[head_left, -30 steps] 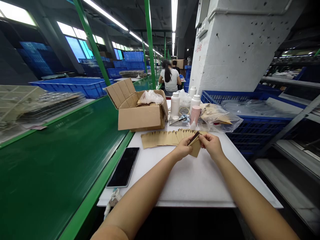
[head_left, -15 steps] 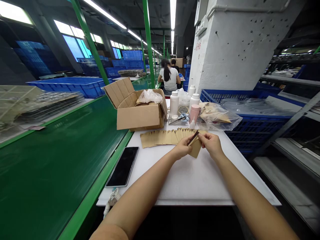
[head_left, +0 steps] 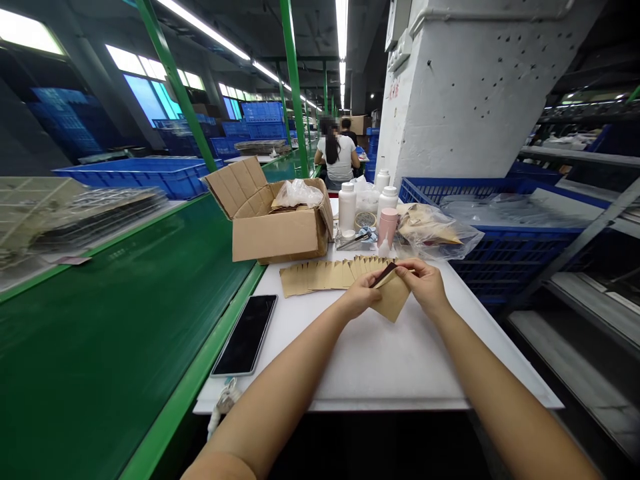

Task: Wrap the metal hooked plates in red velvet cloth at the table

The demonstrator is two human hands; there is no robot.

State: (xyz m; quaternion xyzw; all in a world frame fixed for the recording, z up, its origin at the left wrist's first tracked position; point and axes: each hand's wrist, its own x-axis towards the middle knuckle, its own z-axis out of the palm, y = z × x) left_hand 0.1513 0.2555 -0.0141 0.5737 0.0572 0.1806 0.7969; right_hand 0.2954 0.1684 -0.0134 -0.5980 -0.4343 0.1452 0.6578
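Between my two hands is a small brown paper envelope [head_left: 393,301], tilted above the white table [head_left: 385,367]. My left hand [head_left: 359,296] grips its left side, thumb on top. At its upper edge, my right hand [head_left: 424,283] pinches the paper with thumb and forefinger. A dark strip [head_left: 385,274] shows along that edge; whether it is an insert or the envelope's inside I cannot tell. Just beyond my hands, a row of overlapping brown envelopes [head_left: 317,277] lies across the table, its right end partly hidden by my hands.
An open cardboard box [head_left: 275,235] stands at the back left. White bottles [head_left: 347,208], a pink bottle [head_left: 387,228] and a plastic bag [head_left: 435,230] stand behind the row. A phone [head_left: 246,335] lies left, beside the green conveyor [head_left: 125,320]. Blue crates [head_left: 500,253] stand right.
The envelope has turned and shows more of its face, its lower corner now lower. My right hand has shifted slightly up along the edge. Both hands keep their hold.
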